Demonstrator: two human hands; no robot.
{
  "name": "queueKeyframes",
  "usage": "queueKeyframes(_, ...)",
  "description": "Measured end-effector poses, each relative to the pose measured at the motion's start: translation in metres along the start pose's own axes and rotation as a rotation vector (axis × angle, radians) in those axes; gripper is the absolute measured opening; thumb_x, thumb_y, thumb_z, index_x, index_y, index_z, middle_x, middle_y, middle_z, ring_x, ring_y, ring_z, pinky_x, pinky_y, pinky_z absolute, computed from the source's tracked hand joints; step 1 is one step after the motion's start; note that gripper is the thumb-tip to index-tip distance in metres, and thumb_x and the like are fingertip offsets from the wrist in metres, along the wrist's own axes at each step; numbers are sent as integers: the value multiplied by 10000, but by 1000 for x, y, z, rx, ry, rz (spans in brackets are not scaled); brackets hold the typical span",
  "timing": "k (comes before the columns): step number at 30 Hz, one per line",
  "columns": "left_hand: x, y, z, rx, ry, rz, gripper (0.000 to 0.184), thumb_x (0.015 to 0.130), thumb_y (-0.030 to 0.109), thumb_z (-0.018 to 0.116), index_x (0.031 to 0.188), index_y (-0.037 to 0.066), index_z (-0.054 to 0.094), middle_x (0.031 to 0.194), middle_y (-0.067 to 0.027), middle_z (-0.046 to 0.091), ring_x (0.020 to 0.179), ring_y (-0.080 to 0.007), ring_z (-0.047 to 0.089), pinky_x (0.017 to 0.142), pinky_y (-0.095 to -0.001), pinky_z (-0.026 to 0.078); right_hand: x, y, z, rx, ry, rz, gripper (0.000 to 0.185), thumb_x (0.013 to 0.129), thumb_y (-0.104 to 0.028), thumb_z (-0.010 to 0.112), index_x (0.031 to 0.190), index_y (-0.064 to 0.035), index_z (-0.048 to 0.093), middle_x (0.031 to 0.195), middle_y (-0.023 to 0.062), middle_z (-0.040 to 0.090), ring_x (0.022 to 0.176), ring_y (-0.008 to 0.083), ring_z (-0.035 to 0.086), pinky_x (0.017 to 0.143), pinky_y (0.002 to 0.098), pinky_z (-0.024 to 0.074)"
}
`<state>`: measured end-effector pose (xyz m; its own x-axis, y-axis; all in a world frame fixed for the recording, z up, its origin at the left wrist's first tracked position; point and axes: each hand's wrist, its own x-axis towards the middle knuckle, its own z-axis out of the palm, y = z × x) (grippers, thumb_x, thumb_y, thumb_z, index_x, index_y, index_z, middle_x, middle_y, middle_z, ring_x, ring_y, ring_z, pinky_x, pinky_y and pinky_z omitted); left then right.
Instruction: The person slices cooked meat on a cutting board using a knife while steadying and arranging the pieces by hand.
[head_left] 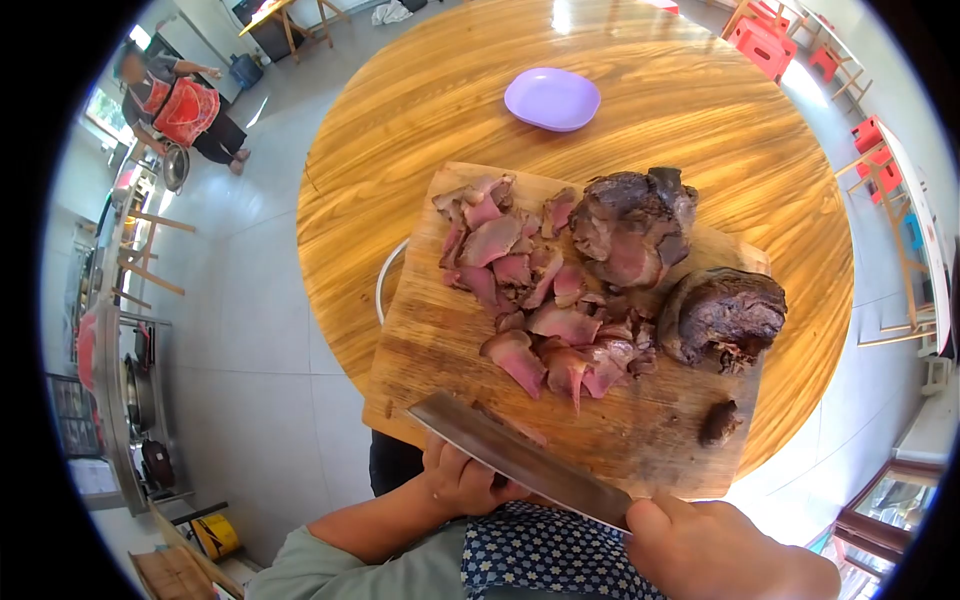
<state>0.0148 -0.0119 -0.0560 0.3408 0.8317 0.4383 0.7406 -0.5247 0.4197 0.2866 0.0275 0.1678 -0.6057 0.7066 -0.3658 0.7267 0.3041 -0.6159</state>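
My right hand (700, 545) grips the handle end of a cleaver (530, 465), whose broad blade slants across the near edge of a wooden cutting board (420, 345). My left hand (462, 482) is curled under the blade, partly covered by it; what its fingers hold is hidden. Just beyond the blade a meat slice (512, 424) shows in part. Reddish meat slices (492, 240) are heaped on the board's left and middle. Two large dark-crusted chunks of cooked meat, one at the back (630, 225) and one at the right (725, 315), sit beside them, with a small dark meat piece (720, 423) nearer me.
A purple plate (552, 98) lies on the round wooden table (390, 130) beyond the board. Another person (180, 105) in a red apron stands far left, holding a metal pan (175, 168). A counter with pans lines the left; red stools (762, 48) stand at the right.
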Motion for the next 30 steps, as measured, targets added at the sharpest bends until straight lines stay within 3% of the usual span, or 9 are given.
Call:
queueKeyframes(2,23,8,-10,65,133,60,538,961,544,586,1006,17,686,1097,-178,653,994,-337,631,827,-473,523,-3,-2,-10,-19,-244,149,197,906,-24,487,1084,51,448,919,306,643,755,463,671,661,514,549)
queueKeyframes(5,50,15,-20,98,362,162,485,977,495,578,977,21,682,1086,-149,640,974,-306,626,775,-414,525,-21,-2,-24,37,-276,217,186,913,-22,481,1080,50,443,885,292,641,768,463,671,679,523,546)
queueKeyframes(9,36,10,-16,-28,245,114,435,986,448,579,989,26,683,1107,-140,635,968,-299,622,757,-393,525,-20,-6,-34,27,-403,282,184,919,-24,475,1088,39,441,881,282,638,776,463,671,693,523,546)
queueKeyframes(12,40,12,-15,130,339,155,410,991,423,569,997,28,680,1119,-141,630,953,-304,634,759,-411,541,-7,-3,-39,136,-380,210,202,906,-21,496,1092,37,440,871,286,634,770,471,667,689,523,546)
queueKeyframes(18,29,11,-12,152,205,201,367,975,373,547,1015,35,684,1102,-134,638,920,-319,663,764,-462,571,42,-2,-30,30,-441,141,233,875,-4,525,1087,37,436,879,306,639,760,481,667,652,535,533)
queueKeyframes(21,42,13,-13,101,345,156,338,952,347,553,1010,42,686,1080,-131,647,921,-329,672,765,-460,573,61,0,-28,1,-466,120,244,879,-17,525,1102,36,441,827,298,644,719,474,668,625,538,530)
queueKeyframes(23,42,14,-14,94,349,157,326,940,344,567,1001,46,685,1069,-122,654,935,-327,676,777,-448,575,55,4,-24,54,-298,26,118,976,-65,538,1065,-44,463,780,164,592,561,346,618,484,455,507)
queueKeyframes(26,46,13,-14,111,354,186,303,925,336,585,1008,64,688,1096,-109,650,960,-308,669,787,-429,572,36,5,-20,9,-370,104,255,873,-22,535,1104,43,448,748,278,635,671,466,661,598,530,529)
queueKeyframes(30,49,13,-20,64,307,222,418,1020,382,473,1045,-18,592,1045,-163,623,905,-329,666,732,-476,582,38,0,-37,139,-374,222,256,870,-20,538,1102,50,454,756,280,643,655,458,662,589,526,528)
